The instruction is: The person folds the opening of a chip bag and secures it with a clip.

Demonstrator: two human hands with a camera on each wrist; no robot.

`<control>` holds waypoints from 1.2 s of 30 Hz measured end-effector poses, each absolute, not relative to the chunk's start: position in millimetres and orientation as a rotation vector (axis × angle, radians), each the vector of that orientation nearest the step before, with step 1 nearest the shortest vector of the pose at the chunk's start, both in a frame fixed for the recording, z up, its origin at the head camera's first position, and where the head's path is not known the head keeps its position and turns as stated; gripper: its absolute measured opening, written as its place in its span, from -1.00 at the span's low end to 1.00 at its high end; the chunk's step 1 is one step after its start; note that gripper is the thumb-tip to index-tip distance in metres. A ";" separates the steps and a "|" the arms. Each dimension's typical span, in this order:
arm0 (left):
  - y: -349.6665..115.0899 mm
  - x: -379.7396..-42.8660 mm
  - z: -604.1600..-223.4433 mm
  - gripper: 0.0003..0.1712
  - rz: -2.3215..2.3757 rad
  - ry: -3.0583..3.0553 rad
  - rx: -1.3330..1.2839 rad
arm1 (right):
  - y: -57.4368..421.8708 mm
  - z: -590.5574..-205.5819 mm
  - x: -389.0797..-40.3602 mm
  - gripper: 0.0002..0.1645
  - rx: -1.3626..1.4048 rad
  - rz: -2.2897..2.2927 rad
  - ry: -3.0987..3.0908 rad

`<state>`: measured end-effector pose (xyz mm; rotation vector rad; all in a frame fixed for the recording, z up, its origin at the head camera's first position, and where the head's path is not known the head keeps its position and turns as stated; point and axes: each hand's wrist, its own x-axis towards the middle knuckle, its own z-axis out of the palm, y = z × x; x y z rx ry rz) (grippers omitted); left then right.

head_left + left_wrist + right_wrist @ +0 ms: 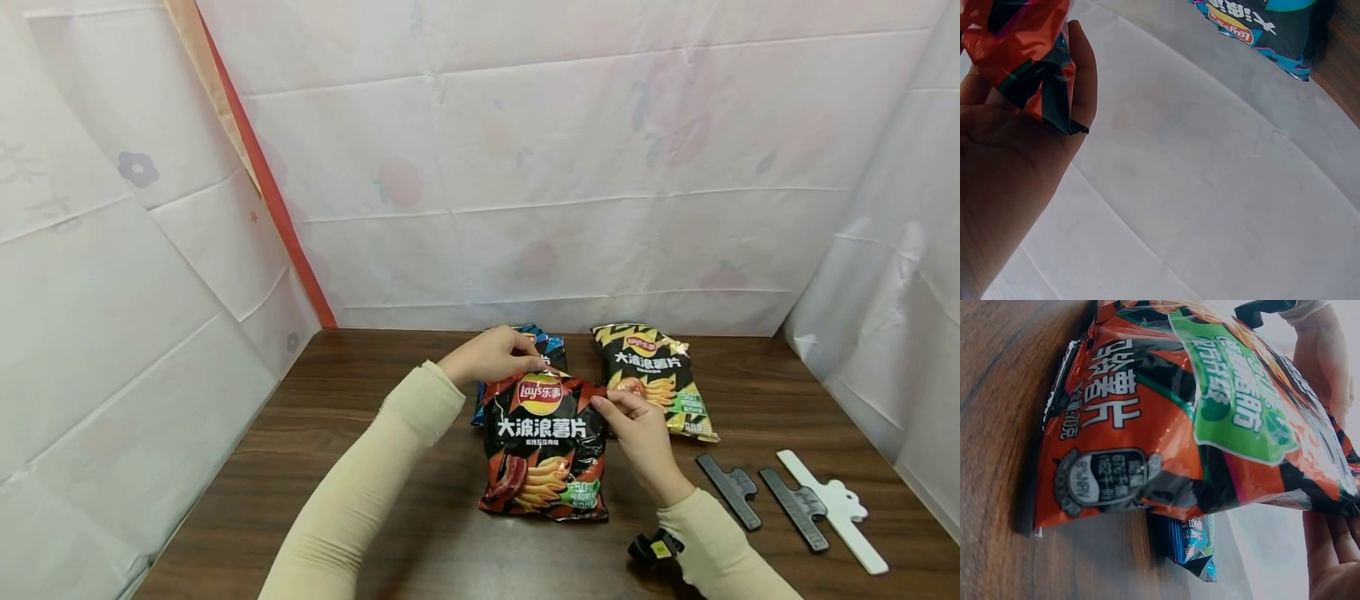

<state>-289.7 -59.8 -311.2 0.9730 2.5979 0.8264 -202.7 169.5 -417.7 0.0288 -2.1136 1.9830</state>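
Note:
A red and black bag of potato chips [543, 442] stands with its bottom edge on the table and its printed front facing me. At its top left, my left hand [491, 354] grips the upper edge; in the left wrist view the crumpled red-black corner [1029, 69] lies in that hand's fingers. My right hand [637, 429] pinches the top right corner between thumb and fingers. The right wrist view shows the bag's lower front [1147, 412] close up. Partly hidden behind it is a blue bag of chips [553, 348].
A yellow and black chip bag [652, 379] lies at the back right. Two grey bag clips [729, 490] [795, 510] and a white clip [836, 508] lie at the right on the dark wooden table [300, 467]. White sheeting [525, 167] hangs behind and along both sides.

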 end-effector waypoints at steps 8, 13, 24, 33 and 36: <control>-61.2 -289.3 -314.5 -0.75 0.840 2.620 0.943 | 173.9 -417.1 -204.0 -0.63 0.029 2.002 -2.179; -60.6 -289.7 -316.2 -0.74 0.835 2.635 0.954 | 175.6 -409.7 -199.5 -0.51 0.046 2.012 -2.241; -59.9 -289.3 -314.5 -0.76 0.813 2.646 1.047 | 187.6 -393.8 -203.9 -0.34 0.145 2.062 -2.321; -59.8 -287.8 -313.6 -0.78 0.829 2.647 1.061 | 187.2 -387.0 -206.3 -0.29 0.127 2.018 -2.455; -59.5 -287.3 -313.7 -0.78 0.830 2.648 1.055 | 186.8 -386.4 -205.8 -0.31 0.129 2.002 -2.474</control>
